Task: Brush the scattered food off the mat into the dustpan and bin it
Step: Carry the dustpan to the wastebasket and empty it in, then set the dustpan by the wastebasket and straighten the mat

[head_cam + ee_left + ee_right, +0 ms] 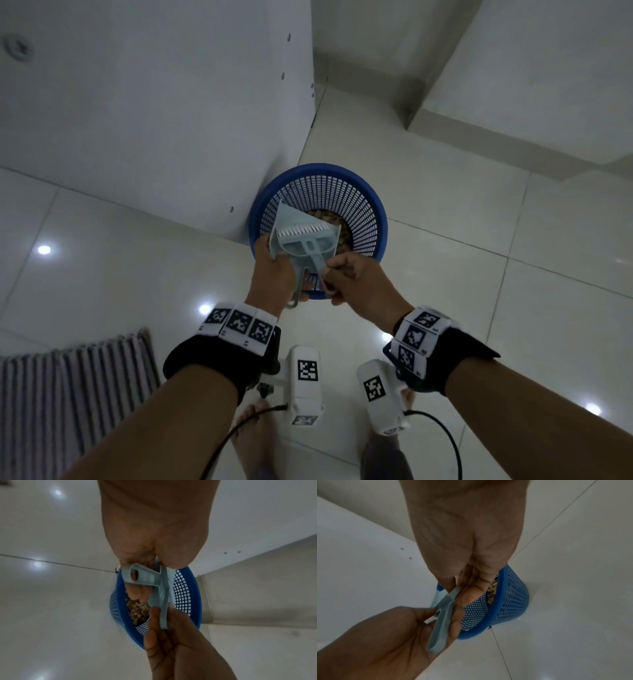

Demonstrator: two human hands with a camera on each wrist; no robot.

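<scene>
We have the dustpan tipped over the blue mesh bin, its mouth pointing down into it, and a heap of small brown food bits lies at the bin's bottom. Our left hand grips the dustpan's handle; our right hand is closed around the handle of the little brush, whose white bristles lie across the pan.

The dustpan is pale blue-green plastic, thin-walled and light, and we cannot tell whether any crumbs remain inside it.

We think the main risk is the mesh: fine crumbs could fall through the holes onto the tiled floor. A hard sweep near the rim could also flick bits over the edge. The bin looks light, so a knock from the pan might tip it. The striped mat lies well apart, behind our left arm.
</scene>
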